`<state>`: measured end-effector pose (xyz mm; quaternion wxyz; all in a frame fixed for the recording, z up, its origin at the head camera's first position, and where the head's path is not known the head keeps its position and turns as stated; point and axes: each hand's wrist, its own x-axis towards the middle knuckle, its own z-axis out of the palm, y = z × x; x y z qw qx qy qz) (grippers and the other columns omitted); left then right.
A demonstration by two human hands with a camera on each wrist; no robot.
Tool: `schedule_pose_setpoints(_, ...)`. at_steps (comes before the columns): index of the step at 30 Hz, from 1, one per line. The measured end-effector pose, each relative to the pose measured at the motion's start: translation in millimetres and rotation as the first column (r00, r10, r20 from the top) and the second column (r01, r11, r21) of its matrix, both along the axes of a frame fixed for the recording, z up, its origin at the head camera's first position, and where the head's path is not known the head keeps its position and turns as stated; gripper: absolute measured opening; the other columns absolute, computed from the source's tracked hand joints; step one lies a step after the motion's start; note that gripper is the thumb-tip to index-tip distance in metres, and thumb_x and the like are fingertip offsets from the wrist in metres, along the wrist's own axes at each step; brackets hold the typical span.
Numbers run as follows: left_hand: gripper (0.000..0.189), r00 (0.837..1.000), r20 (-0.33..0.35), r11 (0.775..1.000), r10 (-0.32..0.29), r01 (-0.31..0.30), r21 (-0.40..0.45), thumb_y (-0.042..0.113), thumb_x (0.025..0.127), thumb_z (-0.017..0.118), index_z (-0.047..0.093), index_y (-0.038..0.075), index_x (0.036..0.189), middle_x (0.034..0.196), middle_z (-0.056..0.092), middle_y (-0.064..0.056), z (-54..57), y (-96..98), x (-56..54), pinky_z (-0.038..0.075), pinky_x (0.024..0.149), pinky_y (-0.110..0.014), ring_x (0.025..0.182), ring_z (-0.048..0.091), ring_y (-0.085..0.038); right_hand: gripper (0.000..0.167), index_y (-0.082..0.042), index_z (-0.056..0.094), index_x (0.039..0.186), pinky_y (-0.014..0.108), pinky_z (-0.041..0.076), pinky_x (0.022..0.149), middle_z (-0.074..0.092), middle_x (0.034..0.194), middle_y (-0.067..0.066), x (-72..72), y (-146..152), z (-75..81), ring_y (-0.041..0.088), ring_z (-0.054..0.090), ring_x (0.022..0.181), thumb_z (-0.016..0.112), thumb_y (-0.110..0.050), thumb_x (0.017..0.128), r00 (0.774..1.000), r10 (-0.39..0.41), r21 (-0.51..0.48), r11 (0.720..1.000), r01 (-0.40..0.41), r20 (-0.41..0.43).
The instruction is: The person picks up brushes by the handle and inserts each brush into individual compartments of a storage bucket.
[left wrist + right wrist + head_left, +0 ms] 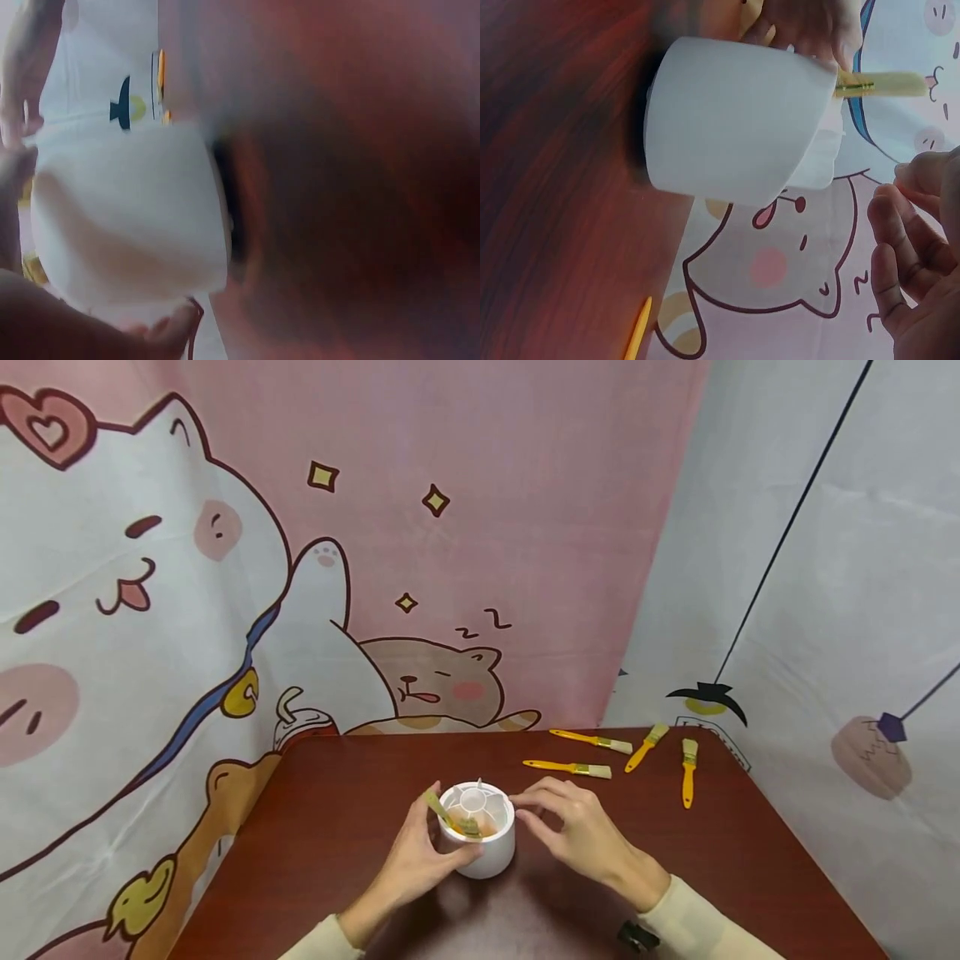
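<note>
A white round holder with a slanted rim and inner dividers stands on the dark red table. My left hand grips its left side, thumb across the front. Inside, a paintbrush leans with its bristles up past the rim, next to the bristles of another brush. Beside the right of the rim is my right hand, its fingers loosely bent and holding nothing. In the right wrist view, those fingers are apart from the holder, and the leaning brush sticks out of it.
Several yellow-handled paintbrushes lie on the table at the back right. Near my right sleeve is a small black object. Cloths printed with cartoon animals hang behind the table and along its sides.
</note>
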<state>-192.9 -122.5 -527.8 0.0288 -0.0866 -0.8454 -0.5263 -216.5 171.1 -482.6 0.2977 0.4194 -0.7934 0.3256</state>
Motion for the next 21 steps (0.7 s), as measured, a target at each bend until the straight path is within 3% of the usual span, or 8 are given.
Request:
schedule_pose_setpoints(5,0.131,0.99,-0.054,0.991,0.127,-0.128,-0.023,0.047,0.079,0.109,0.033,0.007,0.178,0.169,0.054,-0.023,-1.5,9.8,11.6,0.058,0.122,-0.061,0.148,0.068,-0.04,0.033,-0.017,0.088,0.123,0.024,0.065,0.091,0.085,0.117,-0.006,-5.5,5.3,-1.7,0.012,0.081,0.101,0.096,-0.005,0.094,0.999,-0.044,0.009,0.999,0.043,0.026)
schedule_pose_setpoints(11,0.127,0.972,-0.098,0.975,0.213,-0.218,-0.045,0.053,0.076,0.108,0.04,0.008,0.172,0.166,0.056,-0.02,2.5,18.2,16.5,0.054,0.124,-0.064,0.155,0.062,-0.042,0.033,-0.019,0.089,0.124,0.032,0.066,0.096,0.085,0.12,-0.008,-13.7,11.6,-4.0,0.017,0.081,0.112,0.098,-0.01,0.093,0.994,-0.107,0.035,0.994,0.106,0.016)
schedule_pose_setpoints(21,0.122,0.975,-0.086,0.976,0.204,-0.21,-0.065,0.054,0.074,0.109,0.047,0.002,0.165,0.168,0.054,-0.021,5.7,27.3,11.5,0.05,0.129,-0.062,0.156,0.06,-0.04,0.031,-0.021,0.089,0.12,0.034,0.064,0.081,0.084,0.11,-0.008,-28.0,20.9,-5.0,0.015,0.077,0.104,0.099,-0.012,0.091,0.98,-0.199,0.055,0.978,0.2,-0.028)
